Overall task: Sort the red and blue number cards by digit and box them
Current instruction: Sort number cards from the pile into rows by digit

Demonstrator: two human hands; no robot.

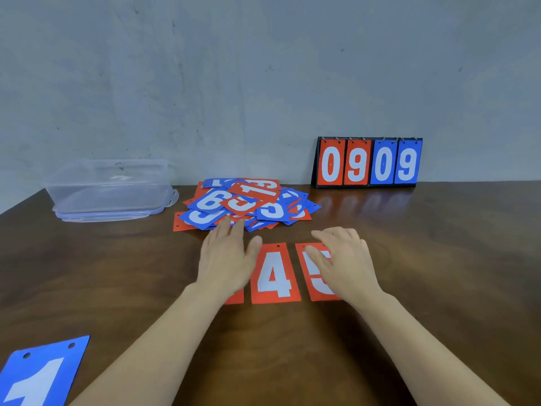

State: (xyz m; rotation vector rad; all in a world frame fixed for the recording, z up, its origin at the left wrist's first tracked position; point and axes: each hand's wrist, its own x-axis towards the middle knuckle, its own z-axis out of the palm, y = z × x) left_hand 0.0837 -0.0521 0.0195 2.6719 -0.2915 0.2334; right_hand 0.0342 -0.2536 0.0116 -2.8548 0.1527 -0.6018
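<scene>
**Heap of red and blue number cards** [243, 203]: lying at the far middle of the wooden table [439, 273], cards overlapping at every angle.

**Sorted row:** the red 4 card [275, 273] and red 5 card [316, 290] are lying side by side, just apart, near the heap. A third red card [234, 299] is showing only a sliver under the left wrist, its digit hidden.

**Blue 1 card** [41, 376]: lying well apart at the near left corner.

**Left hand** [225, 259]: fingers straight and close together, tips touching the heap's near edge, holding nothing.

**Right hand** [342, 262]: fingers loosely spread, resting flat on the red 5.

**Clear plastic box** [111, 186]: sitting at the far left.

**Flip scoreboard** [369, 162]: standing at the far right, reading 0909.

**Handling note:** the person is probably reaching for the next card. It would be best to slide a single top card off by its edge while the right hand is pinning the row, so the heap does not spill onto the laid cards. The card should then go down digit upright, beside or on its matching number.
</scene>
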